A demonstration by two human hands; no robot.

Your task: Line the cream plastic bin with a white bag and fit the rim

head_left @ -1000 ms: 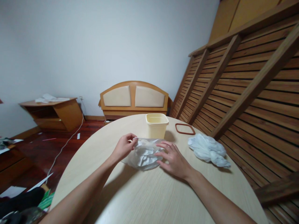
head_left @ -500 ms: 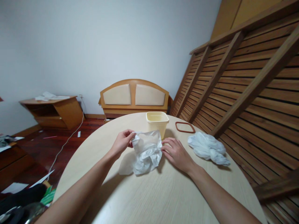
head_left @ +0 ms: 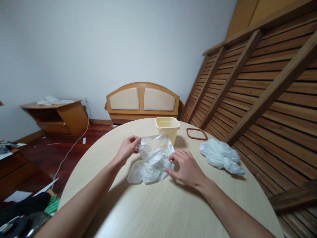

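A crumpled clear plastic bag (head_left: pixel 153 158) lies on the round pale wooden table (head_left: pixel 158 211), partly lifted. My left hand (head_left: pixel 127 149) pinches the bag's upper left edge and holds it up. My right hand (head_left: pixel 184 167) pinches the bag's right edge with thumb and forefinger, the other fingers spread over the table. Just behind the bag stands a cream plastic tub (head_left: pixel 167 129), open at the top. A second bunched white plastic bag (head_left: pixel 221 159) lies to the right, apart from both hands.
A brown rectangular sealing ring (head_left: pixel 196 134) lies on the table behind the second bag. A slatted wooden frame (head_left: pixel 260 96) leans close along the table's right side. Beyond are a padded headboard (head_left: pixel 142 100), a low shelf (head_left: pixel 55 115) and a cable on the floor.
The bag was lying flat under my right palm; my left hand has raised its upper edge and my right hand has slid off to grip its right side.
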